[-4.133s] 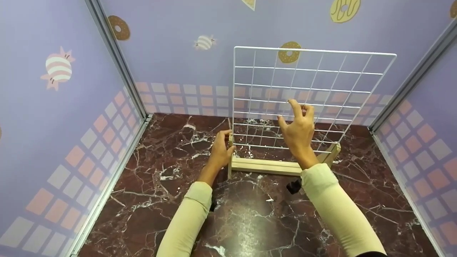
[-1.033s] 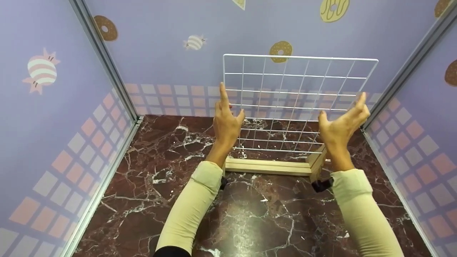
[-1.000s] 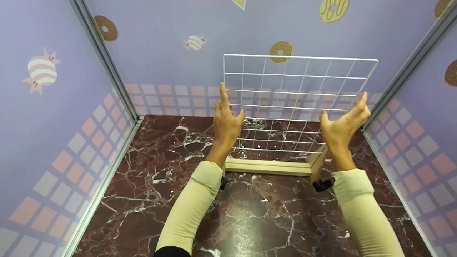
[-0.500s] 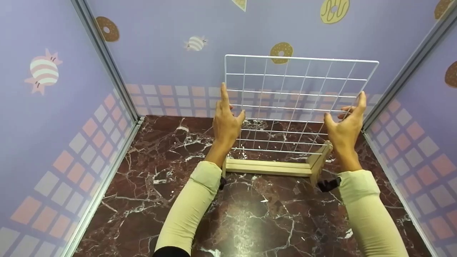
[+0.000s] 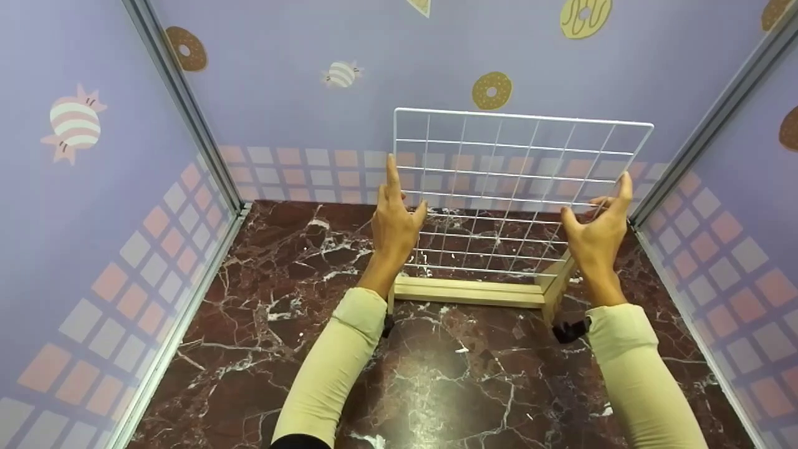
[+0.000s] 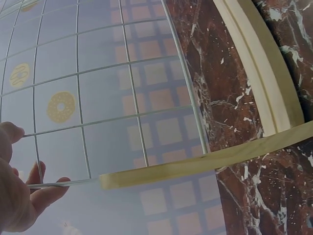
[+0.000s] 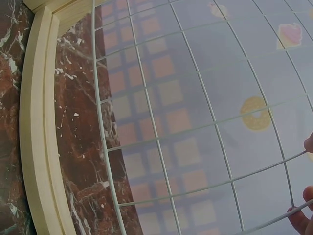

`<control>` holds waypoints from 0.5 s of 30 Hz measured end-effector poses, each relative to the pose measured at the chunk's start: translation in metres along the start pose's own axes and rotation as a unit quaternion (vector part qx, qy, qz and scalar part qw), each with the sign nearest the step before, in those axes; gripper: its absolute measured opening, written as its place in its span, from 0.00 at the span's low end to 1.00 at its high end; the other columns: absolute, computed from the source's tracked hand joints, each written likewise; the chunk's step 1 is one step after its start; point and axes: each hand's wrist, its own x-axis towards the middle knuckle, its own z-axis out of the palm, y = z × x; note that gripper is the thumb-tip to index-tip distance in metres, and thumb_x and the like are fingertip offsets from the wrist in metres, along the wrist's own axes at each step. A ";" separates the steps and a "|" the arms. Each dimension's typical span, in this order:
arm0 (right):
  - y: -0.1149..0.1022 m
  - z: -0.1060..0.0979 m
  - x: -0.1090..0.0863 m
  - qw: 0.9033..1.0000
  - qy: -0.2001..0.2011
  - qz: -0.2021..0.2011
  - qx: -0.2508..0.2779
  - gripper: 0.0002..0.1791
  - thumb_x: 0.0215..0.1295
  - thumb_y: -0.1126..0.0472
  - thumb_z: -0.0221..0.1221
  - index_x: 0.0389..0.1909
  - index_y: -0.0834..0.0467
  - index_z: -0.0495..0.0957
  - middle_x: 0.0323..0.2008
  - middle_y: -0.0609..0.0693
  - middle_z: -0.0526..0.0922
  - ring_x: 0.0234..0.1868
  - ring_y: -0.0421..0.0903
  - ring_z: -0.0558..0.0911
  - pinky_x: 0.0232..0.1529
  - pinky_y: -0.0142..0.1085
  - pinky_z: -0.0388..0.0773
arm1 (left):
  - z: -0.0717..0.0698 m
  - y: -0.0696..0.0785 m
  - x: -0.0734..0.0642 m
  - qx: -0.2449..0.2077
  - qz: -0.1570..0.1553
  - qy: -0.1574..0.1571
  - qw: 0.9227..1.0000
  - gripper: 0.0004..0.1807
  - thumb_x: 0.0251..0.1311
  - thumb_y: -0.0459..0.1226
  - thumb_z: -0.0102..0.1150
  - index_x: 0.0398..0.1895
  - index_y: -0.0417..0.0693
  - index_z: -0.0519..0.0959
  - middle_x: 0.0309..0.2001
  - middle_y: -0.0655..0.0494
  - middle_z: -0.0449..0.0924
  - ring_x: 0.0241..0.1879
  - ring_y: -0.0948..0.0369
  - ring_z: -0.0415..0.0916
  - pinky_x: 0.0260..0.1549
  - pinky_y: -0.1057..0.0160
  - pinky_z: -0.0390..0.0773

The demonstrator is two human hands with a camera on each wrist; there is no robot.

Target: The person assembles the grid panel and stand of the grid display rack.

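Note:
A white wire grid panel (image 5: 523,117) stands upright, tilted a little, between both hands. My left hand (image 5: 397,227) grips its left edge, thumb in front and index finger pointing up along the side wire. On the opposite edge, my right hand (image 5: 595,240) holds the panel with thumb in front and fingers behind. Below is a pale wooden stand with a grooved crossbar (image 5: 467,292) and an upright side piece at each end. The left wrist view shows the left side piece (image 6: 210,164) close to the grid's edge. In the right wrist view, the grid's bottom wire (image 7: 101,115) is apart from the crossbar (image 7: 39,132).
The stand rests on a dark red marbled surface (image 5: 299,362) with white veins and small white flecks. Purple printed panels (image 5: 280,93) enclose it at the back, left and right, with grey metal strips (image 5: 181,103) at the corners.
Earlier, the left hand was at the stand's left side piece and the right hand before the grid. Both moved to the grid's side edges. In the last half second the grid came down slightly.

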 end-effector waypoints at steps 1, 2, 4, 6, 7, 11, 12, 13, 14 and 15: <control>0.001 0.001 0.000 1.000 0.000 -0.002 0.000 0.54 0.54 0.66 0.71 0.79 0.50 0.53 0.40 0.50 0.77 0.35 0.41 0.75 0.41 0.28 0.74 | 0.001 -0.001 -0.001 0.004 -0.001 0.001 1.000 0.56 0.60 0.39 0.70 0.83 0.55 0.42 0.46 0.47 0.75 0.31 0.57 0.77 0.26 0.66 0.81; 0.001 0.001 -0.001 1.000 0.001 -0.003 0.000 0.54 0.54 0.66 0.71 0.79 0.50 0.53 0.40 0.50 0.77 0.35 0.40 0.75 0.41 0.28 0.74 | 0.001 -0.002 -0.002 0.007 -0.001 0.003 1.000 0.56 0.60 0.40 0.71 0.83 0.55 0.43 0.46 0.47 0.76 0.31 0.56 0.78 0.26 0.65 0.81; 0.002 0.002 -0.002 1.000 0.003 -0.004 0.002 0.54 0.54 0.67 0.71 0.79 0.50 0.53 0.41 0.53 0.77 0.36 0.40 0.74 0.41 0.26 0.72 | 0.003 -0.004 -0.003 0.014 -0.002 0.006 1.000 0.56 0.59 0.40 0.71 0.83 0.55 0.43 0.46 0.47 0.76 0.31 0.56 0.78 0.26 0.64 0.82; 0.003 0.003 -0.004 1.000 0.007 -0.005 0.002 0.54 0.54 0.68 0.71 0.79 0.51 0.53 0.41 0.54 0.77 0.38 0.40 0.73 0.42 0.26 0.72 | 0.004 -0.005 -0.004 0.022 0.001 0.011 1.000 0.56 0.58 0.40 0.72 0.83 0.54 0.44 0.45 0.47 0.76 0.31 0.56 0.79 0.26 0.64 0.82; 0.004 0.004 -0.005 1.000 0.010 -0.005 0.001 0.54 0.53 0.68 0.71 0.79 0.52 0.53 0.41 0.53 0.77 0.39 0.40 0.73 0.43 0.26 0.72 | 0.004 -0.006 -0.005 0.025 0.002 0.013 1.000 0.56 0.58 0.40 0.72 0.83 0.54 0.45 0.45 0.47 0.76 0.30 0.56 0.78 0.26 0.63 0.82; 0.007 0.007 -0.008 1.000 0.019 -0.003 -0.011 0.54 0.53 0.66 0.71 0.79 0.54 0.53 0.41 0.49 0.75 0.43 0.45 0.74 0.48 0.32 0.75 | 0.006 -0.008 -0.007 0.027 0.005 0.016 0.999 0.56 0.57 0.40 0.72 0.83 0.52 0.46 0.43 0.47 0.75 0.27 0.57 0.76 0.24 0.64 0.81; 0.008 0.007 -0.009 1.000 0.019 -0.001 -0.013 0.54 0.53 0.66 0.71 0.79 0.53 0.52 0.41 0.49 0.75 0.43 0.46 0.75 0.49 0.35 0.76 | 0.006 -0.009 -0.008 0.026 0.003 0.015 1.000 0.56 0.58 0.40 0.72 0.83 0.52 0.45 0.44 0.47 0.75 0.26 0.57 0.74 0.23 0.64 0.81; 0.008 0.008 -0.009 1.000 0.019 0.002 -0.016 0.55 0.53 0.65 0.71 0.79 0.53 0.52 0.41 0.49 0.75 0.43 0.48 0.75 0.50 0.38 0.77 | 0.007 -0.009 -0.009 0.026 0.001 0.013 1.000 0.56 0.58 0.40 0.71 0.83 0.51 0.45 0.45 0.46 0.75 0.26 0.58 0.73 0.23 0.65 0.80; 0.009 0.008 -0.010 1.000 0.018 0.004 -0.019 0.55 0.53 0.65 0.71 0.79 0.53 0.52 0.42 0.49 0.75 0.43 0.49 0.75 0.51 0.41 0.77 | 0.007 -0.010 -0.010 0.024 -0.002 0.011 1.000 0.55 0.58 0.40 0.71 0.83 0.51 0.45 0.46 0.45 0.75 0.26 0.58 0.72 0.22 0.65 0.79; 0.010 0.009 -0.011 1.000 0.017 0.008 -0.022 0.55 0.53 0.64 0.71 0.79 0.52 0.52 0.42 0.50 0.75 0.44 0.50 0.75 0.51 0.43 0.77 | 0.008 -0.011 -0.011 0.022 -0.005 0.009 1.000 0.55 0.58 0.40 0.71 0.83 0.51 0.45 0.47 0.44 0.76 0.25 0.59 0.72 0.22 0.65 0.79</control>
